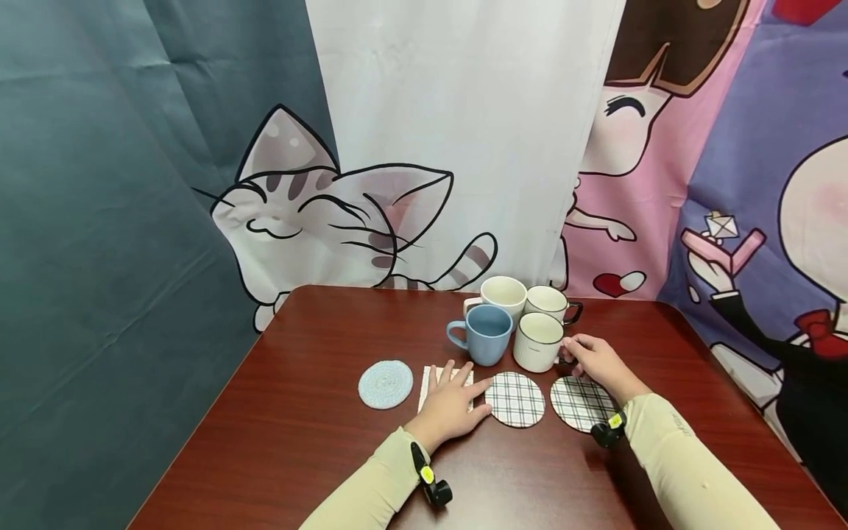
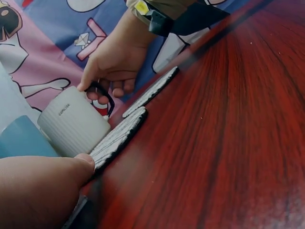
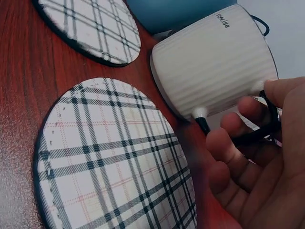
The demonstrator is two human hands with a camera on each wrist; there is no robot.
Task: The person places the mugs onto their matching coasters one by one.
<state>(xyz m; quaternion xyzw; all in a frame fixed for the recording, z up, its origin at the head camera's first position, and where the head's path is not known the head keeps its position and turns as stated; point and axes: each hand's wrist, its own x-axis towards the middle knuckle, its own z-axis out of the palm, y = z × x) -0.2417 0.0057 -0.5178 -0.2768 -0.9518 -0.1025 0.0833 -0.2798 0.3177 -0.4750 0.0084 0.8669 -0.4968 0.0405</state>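
My right hand [image 1: 592, 361] grips the black handle [image 3: 248, 136] of a white ribbed mug [image 1: 538, 342], its fingers curled through the loop. The mug stands upright behind two round plaid coasters, the right one [image 1: 583, 403] lying below my right wrist. With fingers spread, my left hand [image 1: 449, 406] lies over a white square coaster [image 1: 429, 375] and hides much of it. The left thumb and forefinger reach the edge of the middle plaid coaster [image 1: 515, 400]. In the left wrist view, the left thumb [image 2: 86, 162] touches that coaster's rim.
A blue mug [image 1: 489, 335] stands left of the ribbed one. Behind them are a cream mug [image 1: 503, 293] and a white mug [image 1: 546, 300] with a black handle. A light blue round coaster [image 1: 386, 384] lies at left on the brown table [image 1: 298, 412]. Printed curtains hang behind.
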